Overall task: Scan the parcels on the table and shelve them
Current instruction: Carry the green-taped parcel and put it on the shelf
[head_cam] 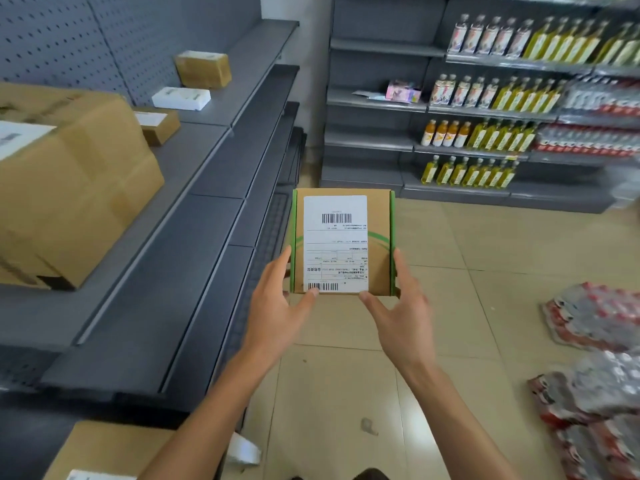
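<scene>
Where the grey shelving [194, 157] runs along the left, a large cardboard box [69, 188] with a white label sits nearest the camera on the upper shelf. Past it on the same shelf lie a small brown parcel [157, 124], then a flat white parcel [181, 98], then a taped brown parcel [203, 69] against the pegboard back. At the bottom left corner, the top of another cardboard box [114, 448] shows, with a white slip at its edge.

Toward the middle, the left hand [277, 299] holds the near left corner of a small cardboard parcel with green edges [377, 216], its fingers up along the left side and its thumb laid across the lower edge of the shipping label [335, 242]. That parcel is held in the air over the tiled floor [450, 258], just right of the shelving and clear of it, with the label and its two barcodes facing up. The right hand [401, 303] grips the near right corner, fingers up the right side and thumb stretched under the front edge. Both hands are spread wide around the parcel, which is level between them.

Farther right, store shelves [377, 98] at the back carry rows of yellow-green oil bottles [498, 136], orange juice bottles [445, 133] and white-labelled bottles [491, 34]. A pink packet [403, 91] lies on one otherwise bare shelf. At the far right, shrink-wrapped packs of red-labelled bottles [595, 375] are heaped on the floor, blurred.
</scene>
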Tool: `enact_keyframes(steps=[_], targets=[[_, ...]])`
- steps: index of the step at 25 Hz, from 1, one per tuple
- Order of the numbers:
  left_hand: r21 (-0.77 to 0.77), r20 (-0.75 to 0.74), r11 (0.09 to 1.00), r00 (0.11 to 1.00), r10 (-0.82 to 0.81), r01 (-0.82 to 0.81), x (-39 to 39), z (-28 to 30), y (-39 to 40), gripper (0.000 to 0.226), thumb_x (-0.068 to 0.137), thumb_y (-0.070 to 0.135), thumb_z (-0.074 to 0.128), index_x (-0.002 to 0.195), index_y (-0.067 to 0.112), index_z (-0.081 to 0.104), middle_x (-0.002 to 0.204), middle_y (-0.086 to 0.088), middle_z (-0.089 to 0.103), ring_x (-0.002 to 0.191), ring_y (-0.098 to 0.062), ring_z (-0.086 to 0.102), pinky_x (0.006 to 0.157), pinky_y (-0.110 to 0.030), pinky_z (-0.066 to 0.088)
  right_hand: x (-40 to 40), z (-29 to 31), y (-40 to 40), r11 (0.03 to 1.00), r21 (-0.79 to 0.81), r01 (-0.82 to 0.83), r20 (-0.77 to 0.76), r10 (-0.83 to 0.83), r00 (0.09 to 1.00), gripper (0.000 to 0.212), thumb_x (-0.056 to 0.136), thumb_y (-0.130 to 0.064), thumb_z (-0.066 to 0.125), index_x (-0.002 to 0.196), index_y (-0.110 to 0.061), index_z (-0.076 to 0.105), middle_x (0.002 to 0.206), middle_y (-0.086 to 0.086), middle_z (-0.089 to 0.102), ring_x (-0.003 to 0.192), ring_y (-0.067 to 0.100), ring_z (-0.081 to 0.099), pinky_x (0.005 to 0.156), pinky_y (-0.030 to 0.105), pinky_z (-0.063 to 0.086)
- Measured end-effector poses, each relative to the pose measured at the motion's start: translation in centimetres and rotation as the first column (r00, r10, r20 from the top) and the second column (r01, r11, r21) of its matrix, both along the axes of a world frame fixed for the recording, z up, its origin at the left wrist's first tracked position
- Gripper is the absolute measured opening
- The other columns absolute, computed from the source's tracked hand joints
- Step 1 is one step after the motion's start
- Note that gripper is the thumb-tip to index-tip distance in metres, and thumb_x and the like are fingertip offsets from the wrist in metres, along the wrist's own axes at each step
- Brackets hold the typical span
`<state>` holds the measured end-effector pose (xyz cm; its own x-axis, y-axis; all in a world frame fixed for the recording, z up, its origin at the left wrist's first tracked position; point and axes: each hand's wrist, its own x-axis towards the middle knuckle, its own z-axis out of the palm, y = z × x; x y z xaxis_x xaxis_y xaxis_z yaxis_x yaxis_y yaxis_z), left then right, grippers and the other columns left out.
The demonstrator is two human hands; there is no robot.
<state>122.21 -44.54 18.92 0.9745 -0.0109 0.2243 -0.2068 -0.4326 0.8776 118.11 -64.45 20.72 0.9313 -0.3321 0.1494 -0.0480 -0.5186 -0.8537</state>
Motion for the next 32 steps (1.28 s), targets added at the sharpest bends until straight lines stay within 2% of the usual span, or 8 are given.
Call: enact_keyframes(steps=[3, 6, 10, 14, 20, 23, 27, 32], targets=[[-0.002, -0.002, 1.0, 1.0, -0.015, 0.015, 4.3, -0.2, -0.9, 0.08, 0.088, 0.024, 0.078, 0.153, 0.041, 0.035, 0.135, 0.019, 0.053, 0.123, -0.001, 0.054, 0.1, -0.037, 0.055, 4.0, -0.3, -0.9, 1.0, -0.014, 0.016, 0.001, -0.016, 1.0, 0.092, 0.087, -0.031, 0.079, 0.159, -0.036, 0.022, 0.139, -0.013, 0.051, 0.129, 0.003, 0.041, 0.111, 0.032, 0.039], [0.003, -0.026, 1.0, 1.0, -0.017, 0.017, 9.4, -0.8, -2.4, 0.08, 0.088, 0.023, 0.078, 0.153, 0.042, 0.034, 0.136, 0.019, 0.053, 0.123, -0.004, 0.056, 0.098, -0.038, 0.056, 9.2, -1.4, -2.4, 1.0, -0.011, 0.026, -0.01, -0.026, 1.0, 0.092, 0.086, -0.032, 0.079, 0.159, -0.036, 0.022, 0.141, -0.008, 0.052, 0.131, 0.009, 0.045, 0.108, 0.033, 0.042], [0.024, -0.065, 1.0, 0.998, -0.011, 0.013, 16.2, -0.8, -4.6, 0.081, 0.089, 0.021, 0.077, 0.155, 0.037, 0.034, 0.138, 0.015, 0.052, 0.127, -0.008, 0.054, 0.1, -0.042, 0.055, 16.6, -2.6, -4.9, 1.0, 0.008, 0.003, -0.015, -0.003, 1.0, 0.092, 0.085, -0.033, 0.079, 0.158, -0.035, 0.023, 0.141, -0.009, 0.052, 0.13, 0.01, 0.047, 0.109, 0.035, 0.044], [0.028, -0.073, 0.999, 0.997, 0.026, -0.024, 23.4, -0.1, -7.1, 0.08, 0.089, 0.019, 0.076, 0.155, 0.037, 0.035, 0.139, 0.015, 0.052, 0.129, -0.007, 0.053, 0.103, -0.042, 0.053, 24.7, -2.8, -7.6, 0.998, 0.045, -0.033, -0.024, 0.034, 0.999, 0.091, 0.085, -0.036, 0.08, 0.158, -0.036, 0.025, 0.142, -0.017, 0.049, 0.126, -0.002, 0.043, 0.108, 0.028, 0.04], [-0.002, -0.078, 0.992, 0.989, 0.129, -0.13, 31.2, -0.5, -7.2, 0.08, 0.087, 0.021, 0.079, 0.149, 0.049, 0.038, 0.133, 0.022, 0.054, 0.123, 0.0, 0.054, 0.095, -0.037, 0.058, 34.8, -2.3, -7.7, 0.988, 0.033, -0.148, -0.053, 0.15, 0.987, 0.093, 0.087, -0.033, 0.078, 0.159, -0.038, 0.02, 0.142, -0.014, 0.047, 0.126, -0.002, 0.039, 0.107, 0.025, 0.037], [-0.028, -0.099, 0.989, 0.985, 0.142, -0.145, 36.2, -0.9, -7.0, 0.079, 0.088, 0.023, 0.079, 0.148, 0.054, 0.037, 0.133, 0.026, 0.053, 0.123, 0.003, 0.053, 0.094, -0.036, 0.059, 40.4, -2.4, -7.4, 0.985, 0.027, -0.172, -0.072, 0.174, 0.982, 0.093, 0.086, -0.031, 0.079, 0.159, -0.037, 0.02, 0.137, -0.015, 0.048, 0.126, 0.002, 0.043, 0.109, 0.03, 0.041], [-0.033, -0.07, 0.992, 0.991, 0.117, -0.119, 43.4, -0.4, -6.8, 0.08, 0.089, 0.023, 0.077, 0.151, 0.048, 0.035, 0.136, 0.023, 0.053, 0.128, -0.003, 0.052, 0.098, -0.04, 0.057, 46.9, -1.6, -7.2, 0.989, -0.001, -0.147, -0.036, 0.147, 0.989, 0.092, 0.087, -0.03, 0.078, 0.158, -0.038, 0.02, 0.146, -0.007, 0.05, 0.132, 0.011, 0.047, 0.11, 0.039, 0.045], [-0.034, -0.025, 0.997, 0.997, 0.068, -0.068, 52.7, 0.2, -7.0, 0.079, 0.089, 0.022, 0.077, 0.154, 0.039, 0.035, 0.139, 0.016, 0.053, 0.132, -0.006, 0.049, 0.1, -0.042, 0.055, 55.2, -0.8, -7.6, 0.996, -0.005, -0.088, -0.011, 0.088, 0.996, 0.091, 0.087, -0.032, 0.079, 0.157, -0.041, 0.022, 0.14, -0.005, 0.052, 0.125, 0.013, 0.05, 0.104, 0.037, 0.048]])
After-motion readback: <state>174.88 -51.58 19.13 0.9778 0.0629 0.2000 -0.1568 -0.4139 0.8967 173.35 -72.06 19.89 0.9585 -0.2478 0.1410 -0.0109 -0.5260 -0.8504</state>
